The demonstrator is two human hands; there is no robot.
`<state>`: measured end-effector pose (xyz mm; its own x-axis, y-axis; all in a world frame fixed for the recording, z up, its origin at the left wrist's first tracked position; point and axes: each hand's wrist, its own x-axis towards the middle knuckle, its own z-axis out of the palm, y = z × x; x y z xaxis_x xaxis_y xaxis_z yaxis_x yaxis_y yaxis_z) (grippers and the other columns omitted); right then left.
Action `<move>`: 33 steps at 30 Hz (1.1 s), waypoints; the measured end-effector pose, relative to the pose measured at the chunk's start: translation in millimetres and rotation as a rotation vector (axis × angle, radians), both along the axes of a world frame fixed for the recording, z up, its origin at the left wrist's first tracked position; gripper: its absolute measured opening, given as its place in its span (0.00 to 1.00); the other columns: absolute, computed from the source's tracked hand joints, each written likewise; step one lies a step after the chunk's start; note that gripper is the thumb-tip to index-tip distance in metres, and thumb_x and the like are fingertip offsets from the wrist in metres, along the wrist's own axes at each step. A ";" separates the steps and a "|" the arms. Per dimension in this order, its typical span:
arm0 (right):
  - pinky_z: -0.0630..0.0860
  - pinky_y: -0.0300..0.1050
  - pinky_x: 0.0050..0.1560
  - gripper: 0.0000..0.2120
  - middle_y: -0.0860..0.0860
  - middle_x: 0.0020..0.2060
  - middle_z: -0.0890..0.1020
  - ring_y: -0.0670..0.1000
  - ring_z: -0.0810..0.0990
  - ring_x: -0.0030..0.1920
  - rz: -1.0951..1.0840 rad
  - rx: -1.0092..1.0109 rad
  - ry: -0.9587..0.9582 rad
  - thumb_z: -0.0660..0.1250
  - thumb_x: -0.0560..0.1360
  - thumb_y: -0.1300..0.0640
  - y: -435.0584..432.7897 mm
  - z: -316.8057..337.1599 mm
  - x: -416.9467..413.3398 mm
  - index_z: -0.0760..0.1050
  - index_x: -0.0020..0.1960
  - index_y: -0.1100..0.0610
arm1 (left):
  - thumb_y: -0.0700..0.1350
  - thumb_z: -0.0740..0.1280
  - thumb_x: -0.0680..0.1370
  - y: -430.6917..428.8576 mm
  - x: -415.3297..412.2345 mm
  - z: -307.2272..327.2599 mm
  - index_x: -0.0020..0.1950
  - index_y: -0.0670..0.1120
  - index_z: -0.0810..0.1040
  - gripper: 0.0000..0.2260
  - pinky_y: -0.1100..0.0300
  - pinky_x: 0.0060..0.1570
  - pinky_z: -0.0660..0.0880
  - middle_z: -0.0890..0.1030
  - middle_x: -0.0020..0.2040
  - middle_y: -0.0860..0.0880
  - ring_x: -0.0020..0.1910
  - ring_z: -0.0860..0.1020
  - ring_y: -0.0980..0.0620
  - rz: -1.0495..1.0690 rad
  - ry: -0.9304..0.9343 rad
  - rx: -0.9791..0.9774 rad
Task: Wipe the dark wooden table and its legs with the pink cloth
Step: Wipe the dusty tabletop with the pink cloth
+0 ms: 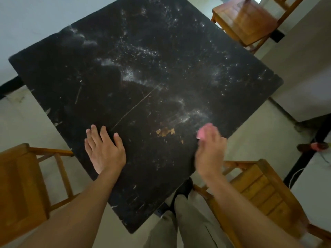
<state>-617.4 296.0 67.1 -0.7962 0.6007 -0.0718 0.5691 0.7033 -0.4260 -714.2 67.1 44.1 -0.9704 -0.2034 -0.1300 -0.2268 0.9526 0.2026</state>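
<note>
The dark wooden table (143, 72) fills the middle of the head view, its top streaked with pale dust and scratches and chipped bare near the front. My left hand (104, 151) lies flat on the top near the front left edge, fingers straight. My right hand (210, 153) is blurred near the table's right edge and holds the pink cloth (204, 131) against the top; only part of the cloth shows past the fingers. The table's legs are hidden under the top.
Three light wooden chairs stand around the table: one at the left (21, 185), one at the right front (265, 190), one at the back right (249, 20). My own legs (179, 226) are at the table's near corner. Someone's shoe (313, 146) shows at far right.
</note>
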 end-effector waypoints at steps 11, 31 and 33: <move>0.69 0.46 0.60 0.19 0.50 0.64 0.77 0.52 0.69 0.61 -0.181 -0.037 0.073 0.62 0.80 0.58 71.3 17.7 -79.5 0.70 0.70 0.53 | 0.53 0.55 0.82 -1.6 -2.1 1.1 0.75 0.44 0.61 0.24 0.46 0.76 0.49 0.55 0.78 0.42 0.78 0.50 0.43 -0.008 -0.022 -0.018; 0.57 0.56 0.76 0.26 0.52 0.74 0.65 0.54 0.58 0.77 0.102 0.005 0.072 0.62 0.77 0.64 -43.1 -23.6 -74.1 0.64 0.75 0.57 | 0.55 0.53 0.81 -2.9 -3.3 -1.5 0.75 0.42 0.63 0.26 0.45 0.75 0.51 0.57 0.78 0.40 0.77 0.52 0.41 -0.050 -0.062 -0.078; 0.58 0.57 0.76 0.25 0.53 0.74 0.67 0.55 0.59 0.77 0.339 -0.072 0.129 0.63 0.77 0.66 -83.3 -26.2 -101.2 0.66 0.73 0.60 | 0.55 0.53 0.81 -2.9 -4.8 -2.0 0.75 0.42 0.63 0.26 0.45 0.75 0.51 0.56 0.78 0.40 0.78 0.52 0.42 -0.052 -0.071 -0.079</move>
